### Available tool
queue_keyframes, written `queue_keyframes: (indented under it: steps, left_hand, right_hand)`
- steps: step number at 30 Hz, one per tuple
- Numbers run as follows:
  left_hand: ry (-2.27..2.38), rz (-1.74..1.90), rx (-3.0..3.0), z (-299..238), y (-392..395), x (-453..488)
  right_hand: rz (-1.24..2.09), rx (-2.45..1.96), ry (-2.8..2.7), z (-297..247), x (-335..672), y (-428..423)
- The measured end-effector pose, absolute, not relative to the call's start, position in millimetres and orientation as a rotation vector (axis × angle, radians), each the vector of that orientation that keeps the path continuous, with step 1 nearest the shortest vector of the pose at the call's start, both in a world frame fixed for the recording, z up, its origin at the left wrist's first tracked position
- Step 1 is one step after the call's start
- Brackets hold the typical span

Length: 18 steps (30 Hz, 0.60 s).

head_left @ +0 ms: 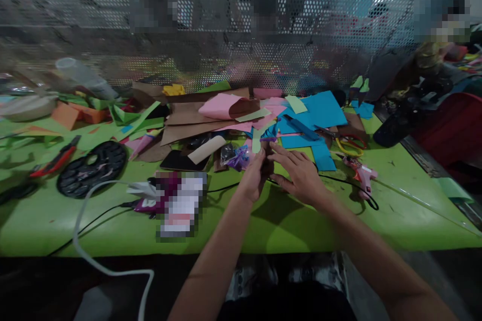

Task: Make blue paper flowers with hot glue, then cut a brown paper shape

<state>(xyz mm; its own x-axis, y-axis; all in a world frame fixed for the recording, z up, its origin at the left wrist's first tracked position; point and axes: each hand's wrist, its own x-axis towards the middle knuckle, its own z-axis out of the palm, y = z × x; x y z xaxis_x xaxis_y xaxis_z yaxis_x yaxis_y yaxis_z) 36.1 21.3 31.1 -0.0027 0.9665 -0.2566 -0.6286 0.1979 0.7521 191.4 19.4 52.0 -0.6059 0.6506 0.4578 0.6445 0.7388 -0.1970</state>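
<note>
Between my hands stands a small paper craft piece [268, 135] with a fringed blue top, a purple band and a brown lower part. My left hand [252, 178] is closed around its brown part from the left. On the other side my right hand [299, 173] has its fingers stretched out, the fingertips at the brown part and the thumb apart below. Whether the right fingertips press on it I cannot tell. Just left of the piece lies a purple ribbon bundle [239, 158], and blue paper sheets [320, 113] lie behind my right hand.
A pink glue gun [364, 178] with a long clear glue stick and yellow-handled scissors [350, 145] lie right. Pink paper [222, 105] and brown sheets cover the back. Left are a black tray [92, 168], red-handled pliers [56, 158], a phone [183, 205] and a white cable [81, 220].
</note>
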Motion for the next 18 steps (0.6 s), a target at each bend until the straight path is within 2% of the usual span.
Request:
queue_keyframes:
  steps: [18]
  left_hand:
    - [0.916, 1.364, 0.579, 31.0, 20.8, 36.5]
  right_hand:
    - [-0.018, -0.994, -2.442, 50.4, 191.0, 19.0]
